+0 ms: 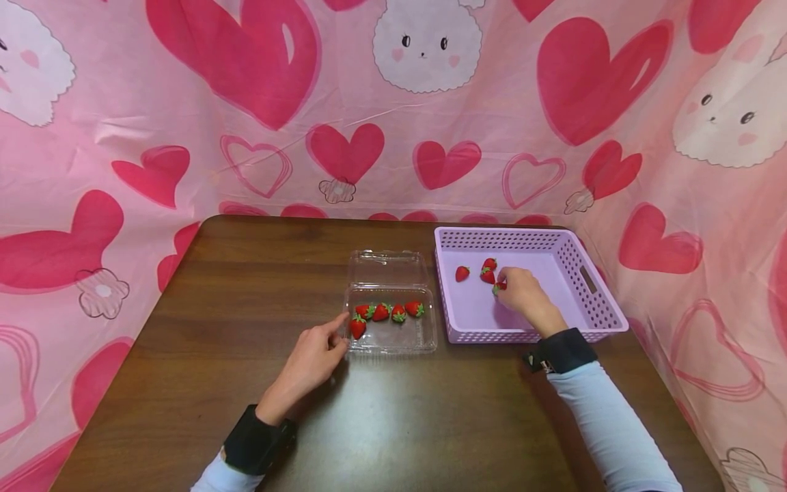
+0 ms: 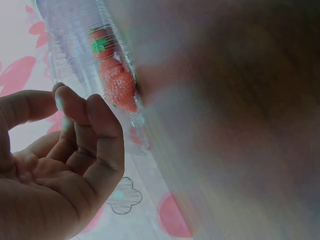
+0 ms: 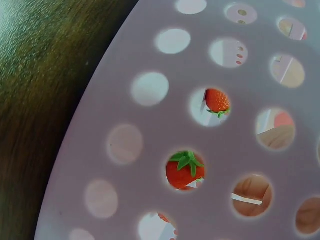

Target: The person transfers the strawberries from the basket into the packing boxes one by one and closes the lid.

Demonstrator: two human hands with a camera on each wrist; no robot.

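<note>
Right hand [image 1: 521,295] is inside the lilac plastic basket [image 1: 447,326], coming in from 5 o'clock. Its fingers are nearly closed, pinching one strawberry [image 1: 501,288] low over the basket floor. Off that one: two strawberries [image 1: 488,270] touching each other at 11 o'clock, a single strawberry [image 1: 462,274] at about 10.

Left hand [image 1: 312,357] is at the 9 o'clock edge of the clear clamshell tray [image 1: 393,341]. Index finger is straight out to the rim, the rest bent, no strawberry in hand. Looks like contact with the rim, but the left wrist view is too hazy to confirm.

Clamshell sits open, clear lid [image 1: 389,268] laid back toward 12. Inside: four strawberries [image 1: 381,312] in a row, plus a fifth strawberry [image 1: 358,328] at 8 o'clock. Basket is at the tray's 2 o'clock, both on the brown wood-grain worktop [image 1: 258,301].
</note>
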